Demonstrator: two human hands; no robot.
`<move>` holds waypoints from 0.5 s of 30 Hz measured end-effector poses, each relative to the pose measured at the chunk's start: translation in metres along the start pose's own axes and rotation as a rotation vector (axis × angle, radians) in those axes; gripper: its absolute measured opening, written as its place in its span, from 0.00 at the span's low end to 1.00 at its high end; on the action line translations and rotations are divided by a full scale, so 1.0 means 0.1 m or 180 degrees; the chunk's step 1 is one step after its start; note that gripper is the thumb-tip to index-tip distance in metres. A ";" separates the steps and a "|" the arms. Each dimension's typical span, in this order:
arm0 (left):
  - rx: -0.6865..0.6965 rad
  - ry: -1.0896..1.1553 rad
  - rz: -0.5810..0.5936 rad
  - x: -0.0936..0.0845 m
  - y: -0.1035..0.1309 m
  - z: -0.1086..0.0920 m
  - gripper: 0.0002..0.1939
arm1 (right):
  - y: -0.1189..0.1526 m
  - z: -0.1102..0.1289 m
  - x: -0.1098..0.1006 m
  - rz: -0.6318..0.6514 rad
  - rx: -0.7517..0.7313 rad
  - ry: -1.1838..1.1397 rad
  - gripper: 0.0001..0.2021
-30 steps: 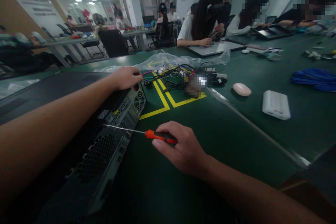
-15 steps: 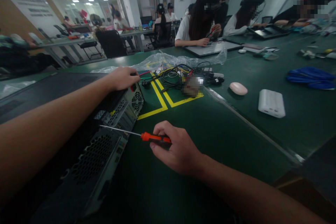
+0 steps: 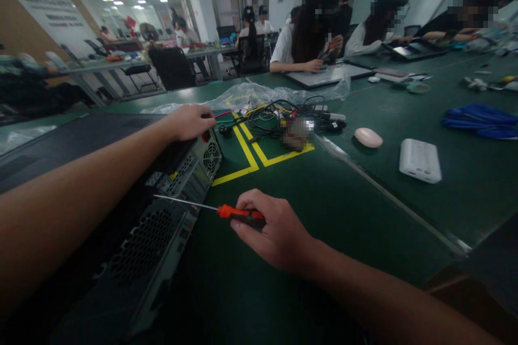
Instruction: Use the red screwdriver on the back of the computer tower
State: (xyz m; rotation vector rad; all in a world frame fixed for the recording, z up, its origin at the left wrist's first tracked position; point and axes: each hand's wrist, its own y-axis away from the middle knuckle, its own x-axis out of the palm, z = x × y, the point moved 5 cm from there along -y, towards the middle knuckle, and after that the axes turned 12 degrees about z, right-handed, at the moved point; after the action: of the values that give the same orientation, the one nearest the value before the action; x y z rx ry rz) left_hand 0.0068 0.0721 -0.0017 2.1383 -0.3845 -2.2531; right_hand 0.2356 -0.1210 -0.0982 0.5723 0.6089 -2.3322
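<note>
A dark computer case (image 3: 73, 137) lies on the green table at the left, its metal rear panel with round and honeycomb vents facing right. My left hand (image 3: 190, 122) rests on the case's far rear corner, fingers together and bent over the edge. My right hand (image 3: 273, 229) grips the orange and black handle of a screwdriver (image 3: 227, 211). The long shaft points left across the rear panel, and its tip is at the dark part above the large honeycomb vent. Whether the tip touches a screw cannot be made out.
Tangled cables (image 3: 265, 118) and clear plastic wrap (image 3: 243, 92) lie beyond the case. To the right are a pink oval object (image 3: 368, 138), a white block (image 3: 420, 160) and blue cloth (image 3: 479, 120). People sit across the table (image 3: 343, 199).
</note>
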 end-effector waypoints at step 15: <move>0.0059 0.0085 -0.0058 0.02 -0.03 0.04 0.30 | -0.01 -0.01 -0.04 -0.0233 -0.0072 -0.0024 0.09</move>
State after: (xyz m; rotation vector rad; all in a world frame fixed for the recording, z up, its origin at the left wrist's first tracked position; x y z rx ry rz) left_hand 0.0028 0.0758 -0.0040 2.1872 -0.3884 -2.2369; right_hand 0.2379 -0.1179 -0.0961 0.5388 0.6622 -2.3914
